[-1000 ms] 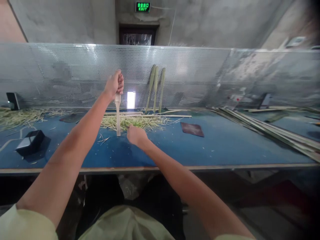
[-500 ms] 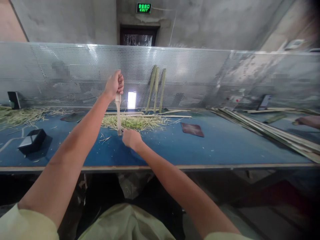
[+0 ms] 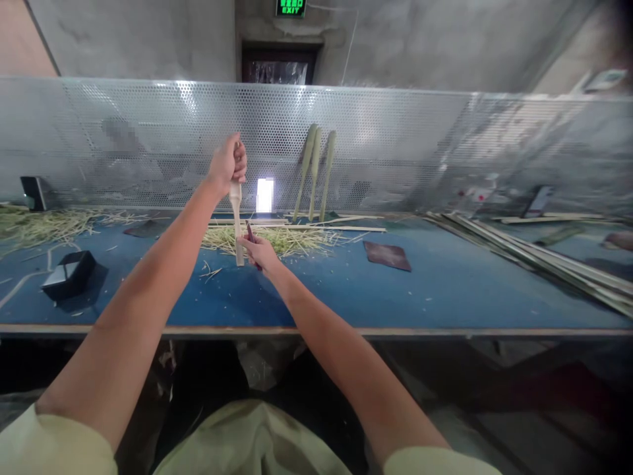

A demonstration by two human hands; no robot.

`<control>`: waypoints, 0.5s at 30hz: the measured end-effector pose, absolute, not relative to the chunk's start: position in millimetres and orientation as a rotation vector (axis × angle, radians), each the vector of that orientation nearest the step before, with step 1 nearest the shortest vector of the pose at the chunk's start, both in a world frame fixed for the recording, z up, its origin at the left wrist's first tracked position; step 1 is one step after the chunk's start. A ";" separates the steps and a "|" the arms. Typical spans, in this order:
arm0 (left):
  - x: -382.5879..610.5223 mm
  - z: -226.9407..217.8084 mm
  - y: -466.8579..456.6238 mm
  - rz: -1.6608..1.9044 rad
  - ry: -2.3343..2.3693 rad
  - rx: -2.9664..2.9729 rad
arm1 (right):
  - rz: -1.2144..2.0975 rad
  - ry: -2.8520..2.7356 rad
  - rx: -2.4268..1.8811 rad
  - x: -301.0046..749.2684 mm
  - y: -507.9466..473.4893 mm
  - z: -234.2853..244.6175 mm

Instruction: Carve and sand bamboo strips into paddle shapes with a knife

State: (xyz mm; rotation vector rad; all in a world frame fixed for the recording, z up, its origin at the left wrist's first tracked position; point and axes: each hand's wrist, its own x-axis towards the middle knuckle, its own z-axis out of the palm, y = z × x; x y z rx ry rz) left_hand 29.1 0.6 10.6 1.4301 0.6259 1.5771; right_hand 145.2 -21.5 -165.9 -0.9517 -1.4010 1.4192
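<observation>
My left hand (image 3: 228, 165) is closed round the top of a pale bamboo strip (image 3: 238, 227) that stands upright with its lower end on the blue table (image 3: 346, 297). My right hand (image 3: 260, 253) is closed on a dark reddish blade (image 3: 251, 235), held against the lower part of the strip. Just behind both hands lies a heap of thin bamboo shavings (image 3: 281, 241).
Three green bamboo slats (image 3: 316, 175) lean on the perforated metal screen (image 3: 395, 145). A dark cloth (image 3: 387, 255) lies right of the shavings. Long bamboo strips (image 3: 534, 260) stretch along the right. A black box (image 3: 69, 275) sits at left. More shavings (image 3: 44, 224) lie far left.
My right hand has risen from the table beside the strip's foot and moved up against the strip, and the blade now shows in it. The left hand has kept its grip.
</observation>
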 end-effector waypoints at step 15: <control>-15.2 19.0 -13.8 1.796 0.631 1.081 | 1.431 -1.325 -1.012 150.7 -16.9 -168.8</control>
